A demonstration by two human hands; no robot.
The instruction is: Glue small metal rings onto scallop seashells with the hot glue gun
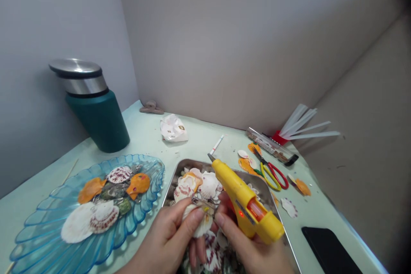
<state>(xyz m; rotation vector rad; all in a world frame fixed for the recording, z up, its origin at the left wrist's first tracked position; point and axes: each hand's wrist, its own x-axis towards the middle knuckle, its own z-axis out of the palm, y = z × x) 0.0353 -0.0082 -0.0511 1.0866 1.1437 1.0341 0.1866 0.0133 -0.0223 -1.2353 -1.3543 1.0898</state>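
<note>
My left hand (176, 227) is closed around a white seashell (203, 227), gripping its edge between thumb and fingers. On the shell sit a small yellow bit and a thin metallic piece, whose kind I cannot make out. My right hand (239, 233) is closed and holds a yellow glue gun (239, 188), its nozzle pointing up and away and a red light glowing on its side. The right thumb and fingertip meet close to the shell's right edge. Below both hands, a metal tray (184, 162) holds many loose shells (210, 185).
At left, a blue scalloped plate (38, 227) carries shells; a green bottle (99, 120) stands behind it. Scissors (272, 175), orange shell pieces (302, 187), a clear case (272, 145), glue sticks (300, 122) and a black phone (330, 248) lie rightward. Crumpled paper (173, 128) lies behind.
</note>
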